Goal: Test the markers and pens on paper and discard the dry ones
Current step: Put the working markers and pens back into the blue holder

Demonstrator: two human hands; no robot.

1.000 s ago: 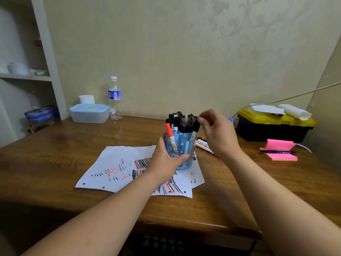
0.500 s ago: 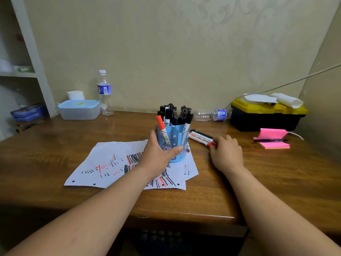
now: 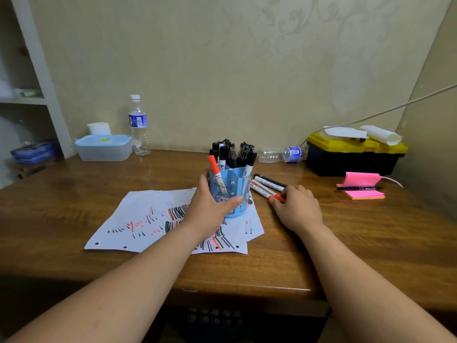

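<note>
Head view: left hand [image 3: 212, 211] wraps the blue pen cup [image 3: 231, 186] standing on the scribbled paper [image 3: 143, 219], right hand [image 3: 298, 210] pinches the red cap end of a white-barrelled marker [image 3: 263, 191] lying on the table [image 3: 333, 256] just right of the cup; judged light, rigid, smooth plastic, best gripped mid-barrel.

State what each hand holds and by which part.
The left hand grips the blue pen holder around its side wall; the right hand pinches the red-capped marker by its cap end.
</note>
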